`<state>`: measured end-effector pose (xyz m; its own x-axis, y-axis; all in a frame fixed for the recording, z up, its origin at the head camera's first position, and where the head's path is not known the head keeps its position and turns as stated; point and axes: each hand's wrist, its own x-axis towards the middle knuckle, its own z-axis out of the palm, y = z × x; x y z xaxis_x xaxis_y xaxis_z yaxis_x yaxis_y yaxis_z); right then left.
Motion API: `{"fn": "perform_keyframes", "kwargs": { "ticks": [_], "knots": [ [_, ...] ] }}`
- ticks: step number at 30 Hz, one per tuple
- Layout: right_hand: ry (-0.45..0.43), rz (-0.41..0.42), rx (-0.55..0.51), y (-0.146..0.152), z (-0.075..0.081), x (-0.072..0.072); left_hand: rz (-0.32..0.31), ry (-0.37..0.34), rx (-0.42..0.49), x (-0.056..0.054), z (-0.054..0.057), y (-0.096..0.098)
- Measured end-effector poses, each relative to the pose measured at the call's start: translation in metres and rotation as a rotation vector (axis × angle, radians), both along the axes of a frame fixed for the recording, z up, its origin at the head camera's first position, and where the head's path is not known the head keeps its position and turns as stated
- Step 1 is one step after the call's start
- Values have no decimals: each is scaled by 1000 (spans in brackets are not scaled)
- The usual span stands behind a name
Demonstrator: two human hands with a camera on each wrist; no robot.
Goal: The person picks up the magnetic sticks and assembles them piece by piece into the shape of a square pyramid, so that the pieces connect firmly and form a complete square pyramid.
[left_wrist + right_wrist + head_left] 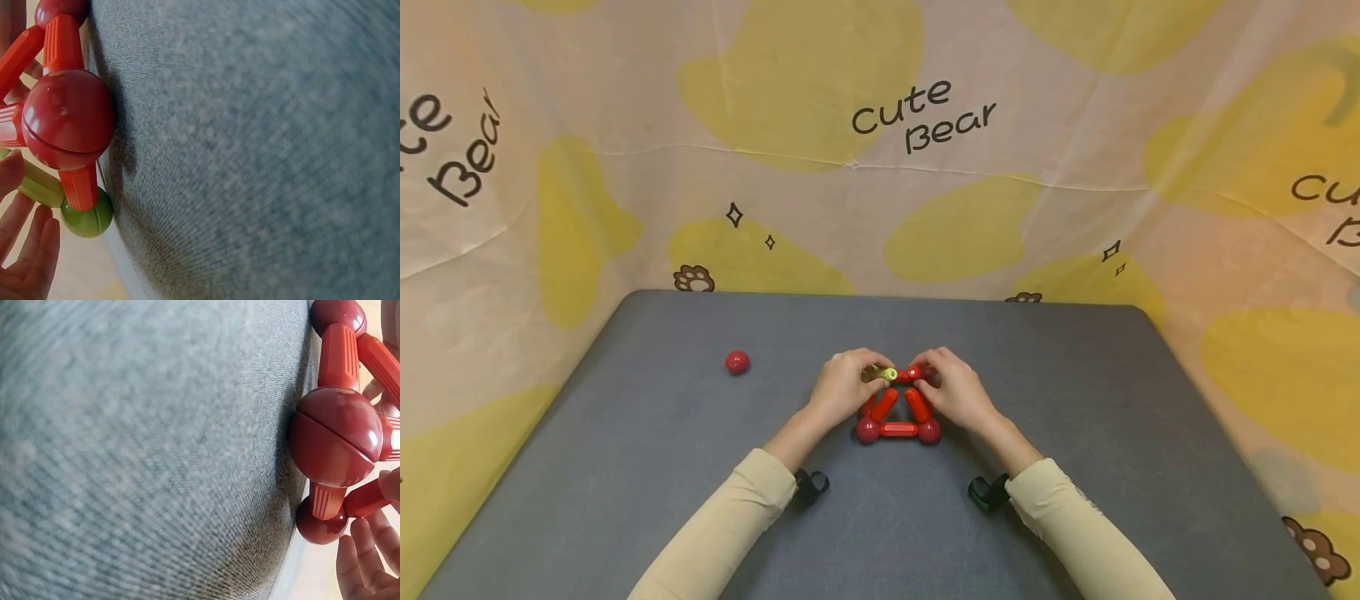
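A frame of red magnetic rods [899, 429] and dark red balls [868, 430] sits on the table in front of me. My left hand [841, 388] pinches a yellow-green rod [40, 183], whose lower end meets a green ball [87, 215] at the frame's far left corner. On the other side, my right hand [957, 390] pinches a red rod [367, 499] that rises from a small-looking red ball [322, 520]. Both rods lean inward, their upper ends close together in the head view. Two red rods [917, 405] slant up from the near balls.
A loose red ball [737, 362] lies on the grey table [625, 467] at the left. Dark wrist straps [988, 492] hang at both cuffs. A patterned cloth [925, 225] closes off the back and sides.
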<state>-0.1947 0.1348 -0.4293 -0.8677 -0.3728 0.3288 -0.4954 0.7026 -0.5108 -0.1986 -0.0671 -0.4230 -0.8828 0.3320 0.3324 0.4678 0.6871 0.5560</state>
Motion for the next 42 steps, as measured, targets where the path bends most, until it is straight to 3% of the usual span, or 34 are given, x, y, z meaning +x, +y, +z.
{"fn": "perform_keyframes", "kwargs": {
  "ticks": [30,38,42],
  "knots": [
    [7,-6,65,-4,0,4,-13,-7,-70,4,2,1],
    [-13,-63,-18,4,-3,7,-17,-5,-61,5,1,0],
    [-74,-132,-85,7,-3,9,-6,-25,-57,5,1,-5]
  ]
}}
